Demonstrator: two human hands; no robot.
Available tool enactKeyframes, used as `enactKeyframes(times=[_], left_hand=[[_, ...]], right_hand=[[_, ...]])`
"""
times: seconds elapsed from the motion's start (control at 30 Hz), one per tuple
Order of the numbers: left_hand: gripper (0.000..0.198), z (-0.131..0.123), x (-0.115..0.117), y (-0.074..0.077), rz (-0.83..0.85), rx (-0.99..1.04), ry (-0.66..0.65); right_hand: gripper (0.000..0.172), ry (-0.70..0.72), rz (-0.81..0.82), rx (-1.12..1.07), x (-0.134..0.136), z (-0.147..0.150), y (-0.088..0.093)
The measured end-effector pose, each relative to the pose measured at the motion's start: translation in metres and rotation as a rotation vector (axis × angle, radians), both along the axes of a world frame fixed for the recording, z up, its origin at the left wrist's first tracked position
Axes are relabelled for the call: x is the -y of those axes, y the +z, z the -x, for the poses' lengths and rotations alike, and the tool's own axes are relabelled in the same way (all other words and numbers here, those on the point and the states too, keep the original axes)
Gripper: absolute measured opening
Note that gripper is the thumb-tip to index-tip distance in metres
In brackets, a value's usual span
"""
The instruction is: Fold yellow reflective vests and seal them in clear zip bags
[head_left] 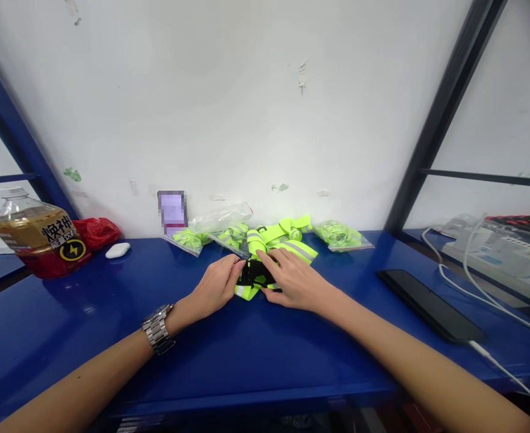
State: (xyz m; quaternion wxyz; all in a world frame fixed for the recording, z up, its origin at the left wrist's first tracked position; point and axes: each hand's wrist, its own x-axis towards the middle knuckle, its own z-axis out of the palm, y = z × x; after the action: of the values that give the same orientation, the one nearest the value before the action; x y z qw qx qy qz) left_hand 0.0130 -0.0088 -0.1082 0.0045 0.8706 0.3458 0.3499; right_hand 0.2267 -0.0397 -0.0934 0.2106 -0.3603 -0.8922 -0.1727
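Observation:
A neon-yellow reflective strap harness with silver bands lies bunched on the blue table. At its near side is a black fabric piece with a small green mark. My left hand, a metal watch on its wrist, is closed with thumb and fingers pinching the black piece's left edge. My right hand curls over the right side of the black piece, its fingertips on the harness and its thumb at the near edge. The palm hides part of the straps.
Behind lie clear bags of yellow straps and an empty plastic bag. To the left stand a large drink bottle, a red bag and a white earbud case. A phone with a white cable lies right.

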Motion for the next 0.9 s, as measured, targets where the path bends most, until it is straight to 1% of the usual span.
enactKeyframes(times=[0.07, 0.17, 0.23, 0.33, 0.4, 0.47, 0.53, 0.6, 0.7, 0.9], left_hand=[[0.03, 0.001, -0.002, 0.001, -0.007, -0.004, 0.0], [0.03, 0.007, -0.006, 0.001, -0.035, -0.007, 0.008], [0.03, 0.013, -0.01, 0.003, -0.026, 0.018, 0.056], [0.032, 0.02, -0.013, 0.005, 0.0, 0.077, 0.129], [0.033, 0.022, -0.013, 0.006, 0.015, 0.097, 0.131], [0.032, 0.02, -0.011, 0.005, 0.03, 0.091, 0.102], [0.032, 0.017, -0.009, 0.005, 0.03, 0.073, 0.067], [0.032, 0.014, -0.006, 0.004, 0.017, 0.058, 0.041], [0.032, 0.01, -0.004, 0.004, 0.004, 0.042, 0.018], [0.031, 0.009, -0.004, 0.002, -0.018, 0.023, -0.001]], right_hand=[[0.056, -0.079, -0.019, 0.014, -0.002, 0.003, -0.001], [0.045, -0.129, -0.012, 0.035, -0.008, -0.003, 0.0], [0.045, -0.155, 0.002, 0.002, -0.013, -0.015, 0.0], [0.05, -0.191, 0.041, -0.131, -0.02, -0.035, -0.002], [0.054, -0.162, 0.07, -0.219, -0.023, -0.04, -0.003], [0.056, -0.092, 0.084, -0.277, -0.022, -0.038, -0.004], [0.057, -0.02, 0.084, -0.299, -0.019, -0.031, -0.004], [0.056, 0.02, 0.08, -0.29, -0.016, -0.024, -0.005], [0.058, 0.03, 0.078, -0.247, -0.014, -0.019, -0.006], [0.063, 0.041, 0.086, -0.214, -0.014, -0.018, -0.007]])
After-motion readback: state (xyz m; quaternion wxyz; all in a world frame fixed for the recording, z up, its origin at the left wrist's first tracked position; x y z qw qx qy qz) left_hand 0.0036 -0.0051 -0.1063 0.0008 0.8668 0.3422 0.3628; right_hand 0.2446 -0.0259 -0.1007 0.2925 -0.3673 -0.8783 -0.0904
